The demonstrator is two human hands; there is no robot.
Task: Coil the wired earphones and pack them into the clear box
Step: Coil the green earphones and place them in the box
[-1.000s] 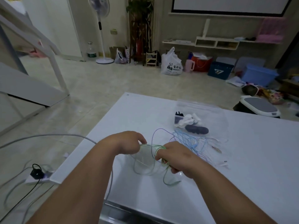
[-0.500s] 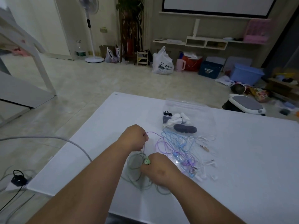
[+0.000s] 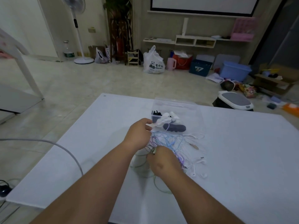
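Observation:
The green wired earphones (image 3: 141,166) lie in loose loops on the white table (image 3: 242,159). My right hand (image 3: 163,161) grips their cord, and a small green end sticks out by the thumb. My left hand (image 3: 138,134) is farther forward and pinches a small white strip at the near left corner of the clear box (image 3: 175,105). The box holds white bundles (image 3: 168,119) and a dark bundle (image 3: 174,127). A tangle of blue, purple and white earphones (image 3: 175,141) lies between the box and my right hand.
White earbuds and plugs (image 3: 196,168) lie loose to the right of my right hand. A grey cable (image 3: 61,148) arcs over the table's left edge, down toward a black plug (image 3: 4,190) on the floor. Bags and bins stand along the far wall.
My left hand left the green loops and moved forward to the box corner, where it now pinches a white strip. My right hand kept its grip on the green cord.

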